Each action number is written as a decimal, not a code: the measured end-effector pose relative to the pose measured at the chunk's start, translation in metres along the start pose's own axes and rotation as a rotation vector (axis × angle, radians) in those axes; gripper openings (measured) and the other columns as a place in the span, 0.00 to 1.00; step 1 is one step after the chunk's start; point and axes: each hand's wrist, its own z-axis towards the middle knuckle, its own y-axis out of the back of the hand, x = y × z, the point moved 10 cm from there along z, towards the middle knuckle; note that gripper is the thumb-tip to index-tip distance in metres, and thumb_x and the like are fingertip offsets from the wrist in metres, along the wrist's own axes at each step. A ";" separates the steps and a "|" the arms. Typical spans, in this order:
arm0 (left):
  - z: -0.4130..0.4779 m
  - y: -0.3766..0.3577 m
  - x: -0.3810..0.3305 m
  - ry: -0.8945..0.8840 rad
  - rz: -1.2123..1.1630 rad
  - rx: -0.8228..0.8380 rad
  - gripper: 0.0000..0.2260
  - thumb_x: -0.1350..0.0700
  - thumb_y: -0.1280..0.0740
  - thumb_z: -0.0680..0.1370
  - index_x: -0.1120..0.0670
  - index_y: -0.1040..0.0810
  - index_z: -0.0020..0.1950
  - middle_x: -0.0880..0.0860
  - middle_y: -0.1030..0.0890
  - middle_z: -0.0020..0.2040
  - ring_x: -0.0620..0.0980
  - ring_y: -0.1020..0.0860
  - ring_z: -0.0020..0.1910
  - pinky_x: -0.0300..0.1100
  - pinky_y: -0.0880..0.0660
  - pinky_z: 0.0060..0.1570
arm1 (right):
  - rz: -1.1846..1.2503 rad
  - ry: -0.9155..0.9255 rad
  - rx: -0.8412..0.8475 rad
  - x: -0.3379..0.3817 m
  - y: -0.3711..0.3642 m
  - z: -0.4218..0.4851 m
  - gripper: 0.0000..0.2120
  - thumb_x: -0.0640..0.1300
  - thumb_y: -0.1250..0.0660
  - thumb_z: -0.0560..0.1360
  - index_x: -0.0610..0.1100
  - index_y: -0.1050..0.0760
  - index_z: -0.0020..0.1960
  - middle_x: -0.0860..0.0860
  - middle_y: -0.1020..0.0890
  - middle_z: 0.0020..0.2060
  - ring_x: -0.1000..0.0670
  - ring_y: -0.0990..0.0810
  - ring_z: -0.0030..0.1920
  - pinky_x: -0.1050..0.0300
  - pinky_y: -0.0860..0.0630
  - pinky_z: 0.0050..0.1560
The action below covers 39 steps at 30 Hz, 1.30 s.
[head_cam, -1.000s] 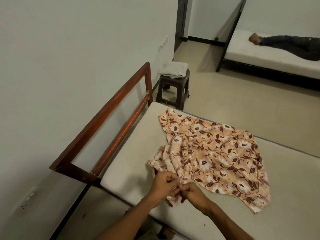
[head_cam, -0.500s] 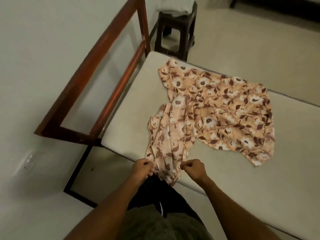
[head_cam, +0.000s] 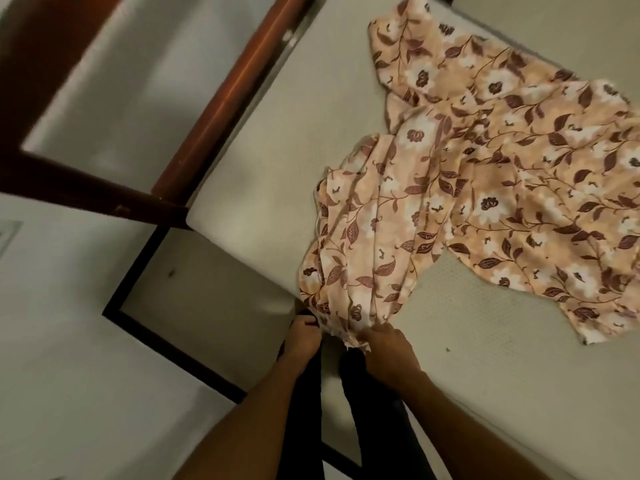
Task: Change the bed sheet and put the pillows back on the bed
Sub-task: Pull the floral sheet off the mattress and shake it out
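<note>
An orange floral bed sheet (head_cam: 502,174) lies crumpled on the bare cream mattress (head_cam: 284,140). Its near end is drawn to the mattress's front edge and hangs a little over it. My left hand (head_cam: 303,336) pinches the sheet's edge at the left of that bunch. My right hand (head_cam: 388,348) grips the edge a short way to the right, fingers curled into the cloth. Both hands sit at the mattress's near edge, in front of my dark trousers. No pillows are in view.
A brown wooden headboard rail (head_cam: 221,98) runs along the mattress's left end, close to the white wall (head_cam: 69,375). A black bed frame bar (head_cam: 166,337) shows below it over the floor.
The view has tilted further down and closer. My hands have drawn the sheet's near end toward me to the mattress edge and moved slightly apart along it.
</note>
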 end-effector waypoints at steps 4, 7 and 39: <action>0.075 -0.035 0.029 -0.103 -0.074 0.014 0.37 0.57 0.26 0.69 0.46 0.33 0.78 0.48 0.21 0.67 0.50 0.22 0.63 0.53 0.22 0.65 | -0.463 0.316 -0.114 0.010 -0.045 0.031 0.30 0.49 0.26 0.73 0.46 0.26 0.74 0.43 0.24 0.69 0.39 0.29 0.70 0.41 0.31 0.74; 0.093 -0.060 0.039 -0.120 -0.132 0.050 0.41 0.60 0.25 0.74 0.46 0.41 0.83 0.48 0.28 0.72 0.51 0.28 0.70 0.52 0.27 0.71 | -0.617 0.468 -0.163 0.002 -0.080 0.051 0.30 0.48 0.25 0.72 0.44 0.26 0.72 0.38 0.27 0.67 0.35 0.31 0.67 0.36 0.31 0.71; -0.060 -0.039 0.013 -0.332 -0.299 0.046 0.09 0.57 0.21 0.74 0.55 0.14 0.52 0.54 0.12 0.46 0.56 0.13 0.48 0.54 0.16 0.51 | 0.812 -0.001 -0.403 -0.010 0.019 -0.027 0.08 0.45 0.33 0.84 0.48 0.14 0.55 0.58 0.13 0.43 0.59 0.15 0.44 0.62 0.20 0.45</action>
